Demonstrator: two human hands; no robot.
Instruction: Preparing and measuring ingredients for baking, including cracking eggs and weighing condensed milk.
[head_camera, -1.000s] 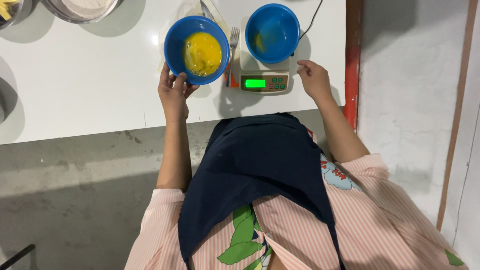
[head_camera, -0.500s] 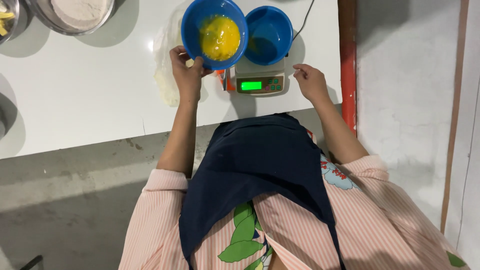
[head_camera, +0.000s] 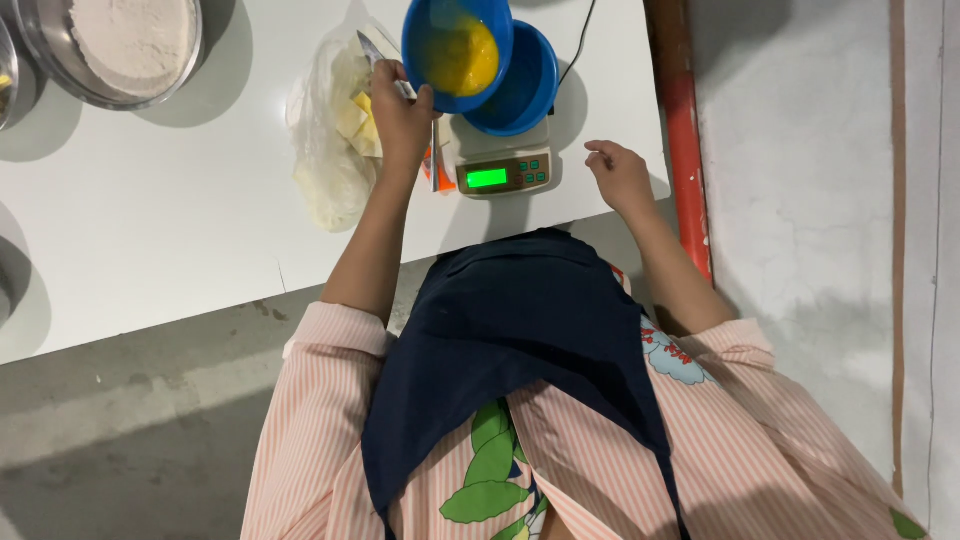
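Clear plastic bag (head_camera: 325, 150) — beside left hand (head_camera: 402, 112)

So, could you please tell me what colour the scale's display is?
Bright green, on the kitchen scale display, in the head view.

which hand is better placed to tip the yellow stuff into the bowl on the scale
Left. The left hand already grips the upper blue bowl, tilted over the bowl on the scale. The right hand rests empty on the table edge.

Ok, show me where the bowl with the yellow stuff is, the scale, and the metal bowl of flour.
blue bowl (head_camera: 440, 20), head view, on its inner wall above the yellow contents.
scale (head_camera: 500, 160), head view, on its white front beside the green display.
metal bowl (head_camera: 60, 85), head view, on its steel rim.
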